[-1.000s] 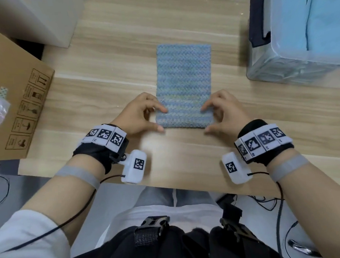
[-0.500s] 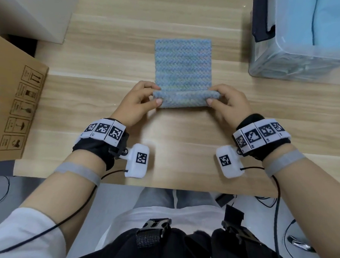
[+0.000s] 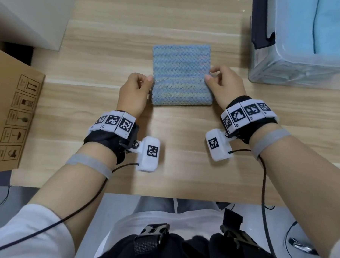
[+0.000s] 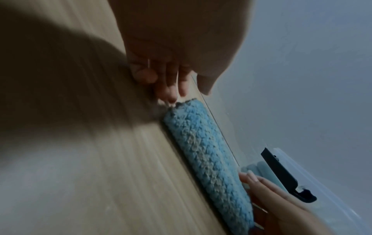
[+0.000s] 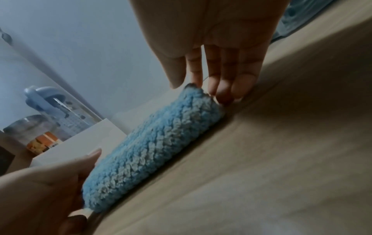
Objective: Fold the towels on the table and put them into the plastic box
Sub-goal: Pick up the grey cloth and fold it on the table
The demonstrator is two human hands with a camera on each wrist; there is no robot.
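A blue knitted towel (image 3: 181, 69) lies on the wooden table (image 3: 102, 53), its near part doubled over the far part. My left hand (image 3: 149, 79) pinches the turned-over layer at the towel's left edge. My right hand (image 3: 208, 76) pinches it at the right edge. In the left wrist view the fingertips (image 4: 171, 97) meet the corner of the towel (image 4: 205, 151). In the right wrist view the thumb and forefinger of my right hand (image 5: 189, 84) close on the raised corner of the towel (image 5: 153, 136). The clear plastic box (image 3: 300, 68) stands at the right.
Folded light blue towels (image 3: 327, 22) lie inside the plastic box, which has a dark latch (image 3: 262, 25) on its left end. A cardboard box (image 3: 12, 109) sits at the table's left edge and a white box (image 3: 31, 17) at the back left.
Both hands lifted the towel's near edge and carried it away from me over the rest. The towel now lies shorter, with a fold along its near side.
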